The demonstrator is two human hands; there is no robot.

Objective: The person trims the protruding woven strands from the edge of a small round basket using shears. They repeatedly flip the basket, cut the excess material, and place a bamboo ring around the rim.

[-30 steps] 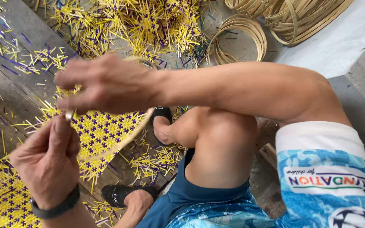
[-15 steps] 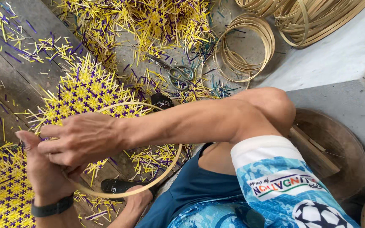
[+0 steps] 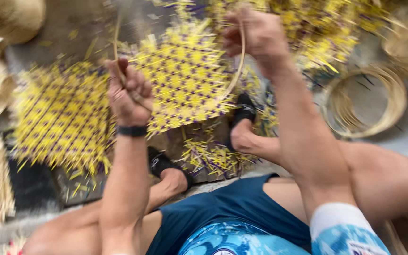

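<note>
Two hands, left hand (image 3: 127, 92) and right hand (image 3: 256, 38), are clamping a thin, springy cane hoop (image 3: 238, 71) at 9 and 1 o'clock over the light, pliable yellow woven mat (image 3: 185, 78).

I see both hands have parted: my left hand (image 3: 127, 92) and right hand (image 3: 256, 38) now hold the cane hoop (image 3: 238, 61) raised over the yellow woven mat (image 3: 185, 80), wider apart than before.
</note>
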